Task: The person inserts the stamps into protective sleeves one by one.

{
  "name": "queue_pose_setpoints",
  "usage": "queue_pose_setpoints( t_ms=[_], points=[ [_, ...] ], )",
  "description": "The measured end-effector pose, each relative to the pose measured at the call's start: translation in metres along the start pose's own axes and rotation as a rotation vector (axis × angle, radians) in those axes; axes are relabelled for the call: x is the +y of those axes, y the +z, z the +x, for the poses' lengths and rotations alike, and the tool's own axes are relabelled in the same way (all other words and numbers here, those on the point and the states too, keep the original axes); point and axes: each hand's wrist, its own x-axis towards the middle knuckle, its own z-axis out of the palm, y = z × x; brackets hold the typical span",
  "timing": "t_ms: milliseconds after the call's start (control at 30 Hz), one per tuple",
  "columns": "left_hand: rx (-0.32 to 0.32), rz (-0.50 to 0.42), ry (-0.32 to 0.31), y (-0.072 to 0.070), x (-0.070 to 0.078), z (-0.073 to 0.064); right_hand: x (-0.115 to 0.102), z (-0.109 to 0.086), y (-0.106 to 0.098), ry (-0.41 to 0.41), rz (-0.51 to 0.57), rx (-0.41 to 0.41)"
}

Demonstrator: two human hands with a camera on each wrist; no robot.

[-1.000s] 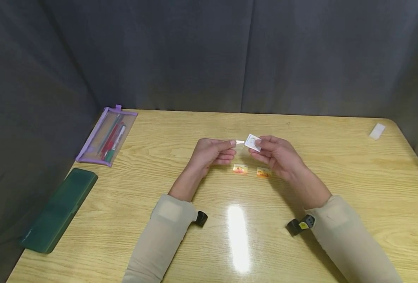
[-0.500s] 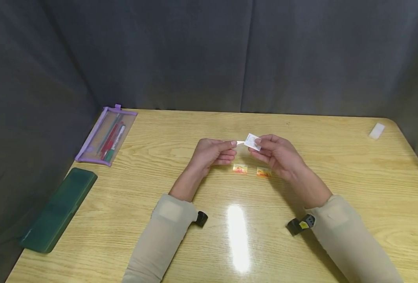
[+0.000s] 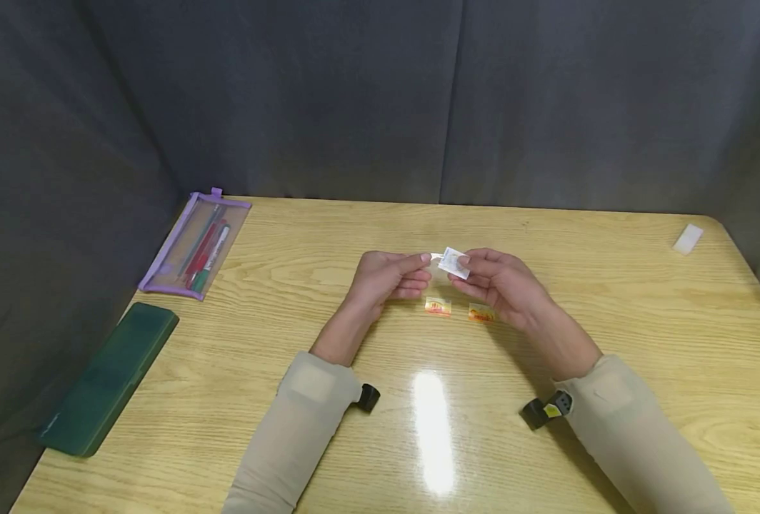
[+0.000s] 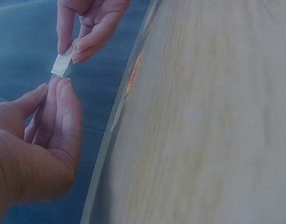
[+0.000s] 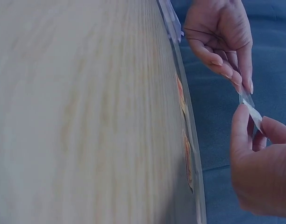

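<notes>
Between the thumb and fingers of my right hand (image 3: 505, 282) is a small white card (image 3: 453, 263) with faint print, tilted above the table. My left hand (image 3: 386, 278) pinches a small clear piece of plastic film (image 5: 246, 98) that shines white in the head view. The card's left corner overlaps the film's edge, and the fingertips of both hands are close together in the wrist views. Below the hands, two small yellow and orange printed pieces, a left one (image 3: 438, 307) and a right one (image 3: 481, 313), lie side by side on the table.
A purple-edged see-through zip pouch (image 3: 171, 239) with pens inside lies at the table's back left. In front of it is a long dark green case (image 3: 110, 378). A small white block (image 3: 688, 239) sits near the back right corner. Dark curtains (image 3: 380, 100) enclose the table.
My right hand has brought the white card slightly left and down, closer to the left fingertips, so less film shows between them. The left hand has hardly moved.
</notes>
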Motion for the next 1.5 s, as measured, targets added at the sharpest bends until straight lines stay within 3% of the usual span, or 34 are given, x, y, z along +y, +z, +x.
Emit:
queue_pose_setpoints(
  t_ms=[400,800,1233,1500],
  points=[
    [-0.022,0.001,0.036,0.0018,-0.0001,-0.0012,0.0013,0.0013,-0.0012,0.003,-0.043,-0.003],
    [-0.002,0.047,0.087,0.0030,0.0002,-0.0009,-0.0013,-0.0015,-0.0005,-0.026,-0.194,0.013],
    [0.011,0.097,0.118,0.0013,-0.0005,-0.0010,-0.0005,-0.0005,-0.0009,-0.028,-0.195,-0.006],
    [-0.032,0.023,0.132,0.0035,0.0007,-0.0006,-0.0009,-0.0015,0.0012,-0.016,-0.155,-0.004]
  ],
)
